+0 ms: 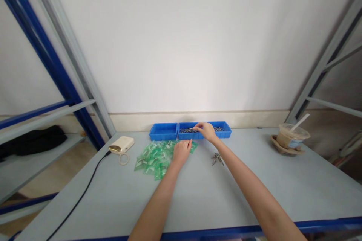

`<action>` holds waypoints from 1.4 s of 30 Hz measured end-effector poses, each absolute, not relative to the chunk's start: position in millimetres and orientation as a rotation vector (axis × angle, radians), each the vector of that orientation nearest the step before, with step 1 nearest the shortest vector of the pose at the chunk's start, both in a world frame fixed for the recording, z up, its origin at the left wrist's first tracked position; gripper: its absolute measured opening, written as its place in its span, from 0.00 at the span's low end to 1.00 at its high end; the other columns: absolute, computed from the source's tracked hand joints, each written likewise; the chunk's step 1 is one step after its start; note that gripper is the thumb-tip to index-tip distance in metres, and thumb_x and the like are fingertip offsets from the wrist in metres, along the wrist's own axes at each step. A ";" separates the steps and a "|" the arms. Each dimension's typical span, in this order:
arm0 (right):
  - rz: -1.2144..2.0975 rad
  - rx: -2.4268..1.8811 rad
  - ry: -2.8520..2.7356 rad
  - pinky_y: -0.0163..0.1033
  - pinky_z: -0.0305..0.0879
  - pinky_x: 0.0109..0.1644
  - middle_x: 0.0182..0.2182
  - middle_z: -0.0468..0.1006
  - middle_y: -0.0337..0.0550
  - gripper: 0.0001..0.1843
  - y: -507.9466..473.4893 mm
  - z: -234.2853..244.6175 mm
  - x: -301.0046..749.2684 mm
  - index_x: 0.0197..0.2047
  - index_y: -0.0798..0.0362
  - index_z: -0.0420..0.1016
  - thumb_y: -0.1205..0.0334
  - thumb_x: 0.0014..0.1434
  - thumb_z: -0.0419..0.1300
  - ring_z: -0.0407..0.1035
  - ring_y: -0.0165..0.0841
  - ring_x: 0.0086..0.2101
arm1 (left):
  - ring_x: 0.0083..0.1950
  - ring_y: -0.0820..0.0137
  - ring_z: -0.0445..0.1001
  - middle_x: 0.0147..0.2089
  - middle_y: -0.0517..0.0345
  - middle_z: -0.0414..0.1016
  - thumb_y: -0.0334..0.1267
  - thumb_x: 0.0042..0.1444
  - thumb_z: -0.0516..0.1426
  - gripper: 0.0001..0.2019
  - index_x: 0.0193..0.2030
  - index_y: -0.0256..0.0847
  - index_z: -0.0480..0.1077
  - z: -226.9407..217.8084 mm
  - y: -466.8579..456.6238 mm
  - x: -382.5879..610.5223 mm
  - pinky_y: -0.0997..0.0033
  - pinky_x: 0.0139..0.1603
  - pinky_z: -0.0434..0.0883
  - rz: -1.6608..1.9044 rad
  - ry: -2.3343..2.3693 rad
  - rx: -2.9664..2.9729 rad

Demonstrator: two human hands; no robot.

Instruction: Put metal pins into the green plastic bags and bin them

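My left hand (182, 151) is closed at the right side of a pile of green plastic bags (154, 158). A green bag (194, 147) shows at its fingertips, and the hand grips it. Over the long blue bin (227, 134), my right hand (206, 131) has thumb and fingers pinched together just above thin metal pins (186, 130). Whatever sits in that pinch is too small to make out. A small heap of metal pieces (217, 159) lies on the table beside my right forearm.
A second blue bin (164, 131) adjoins the long one at the left. A white device (121, 145) with a black cable (82, 196) lies on the left. To the right, a plastic cup (291, 135) with a spoon stands in a cardboard holder (285, 150). The wall is behind.
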State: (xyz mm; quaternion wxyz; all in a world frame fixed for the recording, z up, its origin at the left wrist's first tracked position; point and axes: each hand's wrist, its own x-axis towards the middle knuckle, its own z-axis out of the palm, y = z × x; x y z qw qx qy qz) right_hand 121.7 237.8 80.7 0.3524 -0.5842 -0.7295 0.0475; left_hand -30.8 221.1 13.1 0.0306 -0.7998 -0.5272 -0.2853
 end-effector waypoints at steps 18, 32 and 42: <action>0.053 -1.939 -1.868 0.33 0.57 0.35 0.32 0.74 0.39 0.04 142.4 14.2 215.7 0.30 0.50 0.75 0.62 0.49 0.59 0.68 0.31 0.33 | 0.33 0.68 0.72 0.31 0.52 0.75 0.42 0.63 0.41 0.21 0.29 0.38 0.71 12.0 213.5 -25.8 0.73 0.32 0.60 -0.813 -1.456 -2.537; 0.388 -1.388 -1.876 0.34 0.62 0.38 0.31 0.77 0.39 0.09 201.5 20.0 153.7 0.36 0.52 0.73 0.60 0.55 0.54 0.68 0.30 0.31 | 0.48 0.69 0.67 0.48 0.53 0.67 0.38 0.61 0.47 0.12 0.51 0.42 0.60 6.7 215.5 -25.0 0.72 0.43 0.65 -0.806 -1.054 -2.611; 0.450 -1.294 -1.881 0.33 0.62 0.35 0.30 0.76 0.39 0.09 186.2 19.9 157.3 0.34 0.54 0.71 0.57 0.53 0.56 0.68 0.29 0.29 | 0.40 0.69 0.68 0.35 0.55 0.68 0.38 0.63 0.45 0.12 0.37 0.39 0.67 12.0 208.9 -22.8 0.73 0.39 0.64 -0.674 -1.009 -2.683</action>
